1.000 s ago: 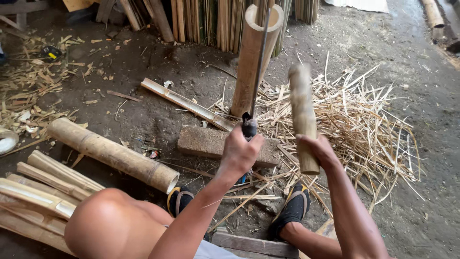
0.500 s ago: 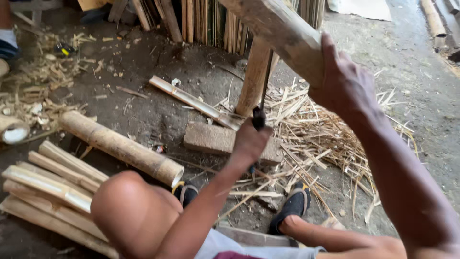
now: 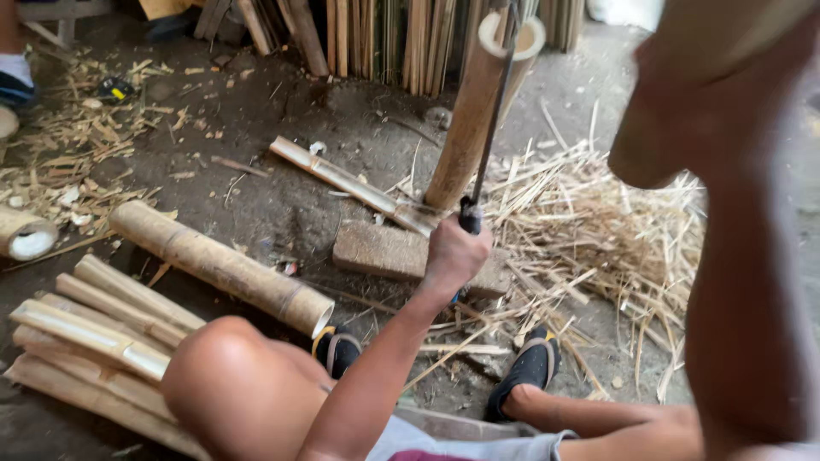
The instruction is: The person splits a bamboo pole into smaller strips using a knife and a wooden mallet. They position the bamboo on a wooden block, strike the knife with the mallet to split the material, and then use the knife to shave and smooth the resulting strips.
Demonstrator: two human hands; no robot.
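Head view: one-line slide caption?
Left hand holds long blade against upright bamboo culm on brick; right hand raises wooden mallet.

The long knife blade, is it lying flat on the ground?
No, the knife blade stands up against the upright bamboo tube, its handle gripped in the left hand above the stone block.

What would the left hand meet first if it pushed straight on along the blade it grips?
Probably the upright bamboo tube. The left hand holds a dark-handled blade whose edge runs up to the tube's open top rim. Depth is unclear, so whether hand or blade reaches the wall first cannot be told.
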